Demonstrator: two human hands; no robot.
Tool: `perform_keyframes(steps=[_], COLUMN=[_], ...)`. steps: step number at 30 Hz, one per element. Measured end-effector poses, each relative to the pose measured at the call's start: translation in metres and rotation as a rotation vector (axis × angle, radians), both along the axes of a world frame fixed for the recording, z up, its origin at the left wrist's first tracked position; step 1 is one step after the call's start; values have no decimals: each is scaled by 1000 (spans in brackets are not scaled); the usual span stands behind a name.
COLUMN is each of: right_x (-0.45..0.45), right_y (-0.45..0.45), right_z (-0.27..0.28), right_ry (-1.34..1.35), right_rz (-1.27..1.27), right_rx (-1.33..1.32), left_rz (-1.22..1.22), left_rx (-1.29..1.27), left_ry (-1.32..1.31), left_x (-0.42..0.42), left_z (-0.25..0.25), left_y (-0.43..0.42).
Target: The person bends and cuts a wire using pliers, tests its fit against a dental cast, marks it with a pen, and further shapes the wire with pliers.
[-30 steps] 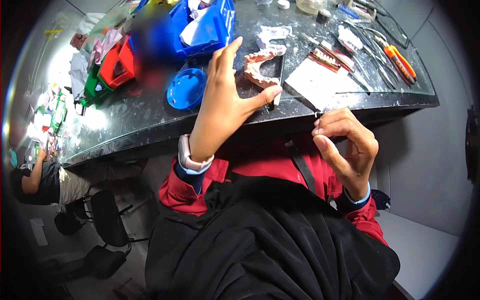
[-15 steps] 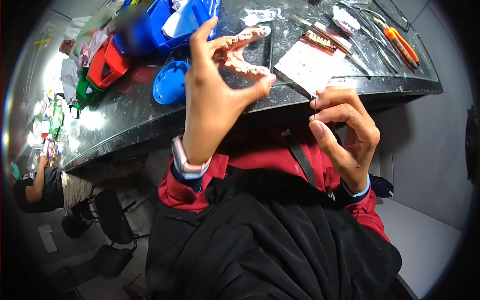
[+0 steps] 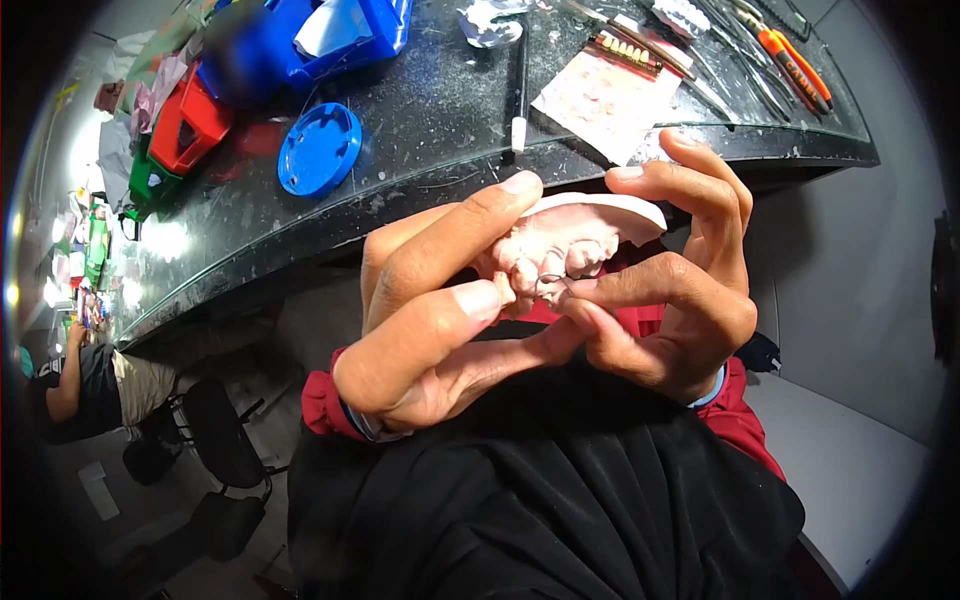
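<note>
A pale pink dental cast [image 3: 580, 222] is held in the air in front of the bench edge, tilted so its teeth face me. My left hand [image 3: 425, 305] grips it from the left, with thumb and fingers on its side. My right hand [image 3: 695, 285] pinches a small bent wire [image 3: 550, 278] between thumb and index finger, against the teeth of the cast. Most of the wire is hidden by the fingertips. The other right fingers are raised, close to the cast's white base rim.
On the black bench [image 3: 430, 130] lie a blue round lid [image 3: 320, 150], stained paper [image 3: 600, 105], a strip of false teeth [image 3: 625, 52], orange-handled pliers [image 3: 795, 65] and slim metal tools. Blue, red [image 3: 192, 120] and green bins stand left. A person [image 3: 85, 385] sits far left near a chair [image 3: 215, 430].
My left hand has lifted the dental cast off the bench side toward me and turned it. My right hand has moved left, bringing the wire to the cast's teeth.
</note>
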State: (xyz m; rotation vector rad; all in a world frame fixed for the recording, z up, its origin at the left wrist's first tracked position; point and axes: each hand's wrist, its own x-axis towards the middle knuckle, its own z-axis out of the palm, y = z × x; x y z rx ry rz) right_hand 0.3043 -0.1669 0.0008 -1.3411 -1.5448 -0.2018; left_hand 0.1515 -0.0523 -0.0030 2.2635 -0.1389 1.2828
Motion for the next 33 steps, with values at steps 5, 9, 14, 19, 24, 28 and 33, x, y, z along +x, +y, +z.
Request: perform_keyframes(steps=[5,9,14,19,24,28,33], right_x=[1,-2,-5,-4,-3,-1,-1], right_y=[1,2,1,2,3,3,7], right_z=[-4,-6,-5,-3,-1,5,1], right_ry=[15,29,35,32,7,26,-18], right_rz=[11,12,5,12,7,11,8], right_rx=[22,43,48,29,11,-6,21], left_rz=[71,112,135,147,184,189,175], left_rx=[122,144,196,225,188,158,156], left_ry=[53,95,122,111,104,102,95], left_x=[-2,-4,-5,-4,-3,-4,-4], left_z=[11,11,15,13,11,10,7], left_y=[2,0,1,1,-2,-3,0])
